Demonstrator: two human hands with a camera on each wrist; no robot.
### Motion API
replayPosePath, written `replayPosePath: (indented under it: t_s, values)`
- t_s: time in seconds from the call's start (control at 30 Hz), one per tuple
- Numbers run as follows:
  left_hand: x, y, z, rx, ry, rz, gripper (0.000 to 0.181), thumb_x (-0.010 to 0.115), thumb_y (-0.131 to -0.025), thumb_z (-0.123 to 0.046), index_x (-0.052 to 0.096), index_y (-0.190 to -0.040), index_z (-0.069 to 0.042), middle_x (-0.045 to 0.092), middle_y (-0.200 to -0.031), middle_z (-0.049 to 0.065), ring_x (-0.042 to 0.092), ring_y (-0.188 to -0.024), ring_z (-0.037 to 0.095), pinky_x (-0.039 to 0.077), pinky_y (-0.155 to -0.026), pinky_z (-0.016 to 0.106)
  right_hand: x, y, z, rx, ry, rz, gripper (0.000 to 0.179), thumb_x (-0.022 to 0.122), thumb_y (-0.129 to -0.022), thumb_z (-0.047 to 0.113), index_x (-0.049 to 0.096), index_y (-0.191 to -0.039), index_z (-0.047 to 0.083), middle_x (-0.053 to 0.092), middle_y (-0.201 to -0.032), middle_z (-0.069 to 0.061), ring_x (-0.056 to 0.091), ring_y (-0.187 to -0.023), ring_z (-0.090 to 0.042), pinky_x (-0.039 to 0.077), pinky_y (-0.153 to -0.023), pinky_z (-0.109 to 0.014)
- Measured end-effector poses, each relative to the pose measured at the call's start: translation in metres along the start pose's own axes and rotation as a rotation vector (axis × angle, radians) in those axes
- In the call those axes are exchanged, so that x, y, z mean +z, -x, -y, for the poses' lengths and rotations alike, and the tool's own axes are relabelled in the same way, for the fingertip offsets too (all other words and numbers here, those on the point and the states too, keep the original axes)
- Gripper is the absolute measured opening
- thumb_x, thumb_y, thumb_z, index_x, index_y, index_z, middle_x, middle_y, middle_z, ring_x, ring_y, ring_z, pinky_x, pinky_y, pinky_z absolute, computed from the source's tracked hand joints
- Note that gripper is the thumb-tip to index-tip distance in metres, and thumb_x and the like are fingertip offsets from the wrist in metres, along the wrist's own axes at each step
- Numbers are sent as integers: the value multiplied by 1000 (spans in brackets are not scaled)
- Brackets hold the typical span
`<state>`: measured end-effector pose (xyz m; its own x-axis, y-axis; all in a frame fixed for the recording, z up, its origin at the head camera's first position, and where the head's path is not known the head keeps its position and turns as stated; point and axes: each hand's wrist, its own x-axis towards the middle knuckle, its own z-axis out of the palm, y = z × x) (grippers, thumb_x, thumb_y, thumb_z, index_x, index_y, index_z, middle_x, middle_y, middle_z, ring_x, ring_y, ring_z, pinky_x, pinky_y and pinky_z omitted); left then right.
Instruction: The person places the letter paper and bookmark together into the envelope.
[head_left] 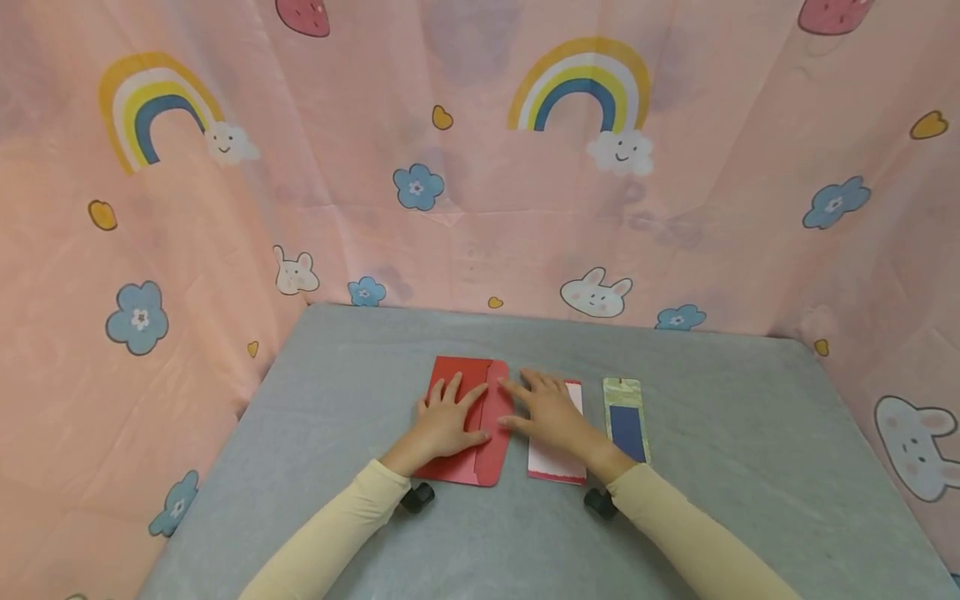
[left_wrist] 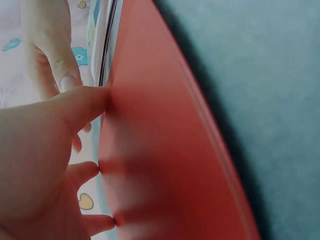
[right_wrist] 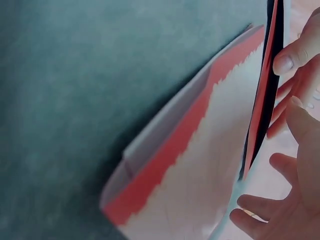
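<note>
A red envelope [head_left: 454,437] lies on the grey cloth, its paler flap [head_left: 495,417] along the right side. My left hand [head_left: 444,423] rests on it with fingers spread, and the fingertips press its face in the left wrist view. To the right, my right hand [head_left: 553,412] has its fingers extended toward the flap edge and holds nothing. Beneath that hand lies a white paper packet [head_left: 555,463] with red ends, partly hidden. In the right wrist view the packet [right_wrist: 195,170] shows a gaping end beside the envelope's edge.
Right of the packet lies a narrow greenish piece with a dark blue panel [head_left: 627,432], its lower end partly behind the right wrist. Grey cloth [head_left: 360,358] covers the table. A pink printed curtain [head_left: 480,250] encloses the back and sides.
</note>
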<state>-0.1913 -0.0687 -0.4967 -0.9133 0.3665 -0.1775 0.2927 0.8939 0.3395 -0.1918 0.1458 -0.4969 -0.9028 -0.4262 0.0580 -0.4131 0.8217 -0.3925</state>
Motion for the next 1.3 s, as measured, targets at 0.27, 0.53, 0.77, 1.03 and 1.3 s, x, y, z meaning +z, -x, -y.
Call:
replayPosePath:
  t_s: [0.27,0.53,0.77,1.03,1.3]
  values:
    - [2,1,-1,-14,18,-35,77,69,-87,-48,36,-153,-28,22,-162,19,21,-147,46,30,-103,72,5,-6,3,13,22,34,70,66,-88,53,47,-148,22,41,-154,-22,37,-143,-44,23,-116,-66]
    - [2,0,0,-15,84,-64,73,69,-88,-42,36,-153,-32,24,-161,19,21,-146,45,31,-103,70,5,-12,5,26,43,38,70,65,-88,55,48,-147,23,42,-153,-23,38,-141,-45,25,-116,-64]
    - [3,0,1,-11,155,-89,70,67,-91,-40,35,-153,-33,24,-161,18,21,-146,46,29,-103,71,7,-13,7,15,55,27,69,64,-89,55,48,-148,22,45,-150,-23,40,-139,-45,27,-115,-63]
    - [3,0,1,0,222,-99,67,66,-92,-36,36,-152,-33,23,-162,18,21,-146,47,28,-103,72,9,-14,9,3,63,25,69,65,-90,52,45,-149,22,50,-145,-20,44,-136,-40,29,-115,-62]
    - [-1,1,-1,-12,235,-76,60,56,-95,-30,36,-151,-37,20,-163,17,19,-147,44,26,-106,73,11,-15,11,28,45,5,70,67,-89,51,47,-148,17,52,-144,-19,44,-136,-40,29,-115,-61]
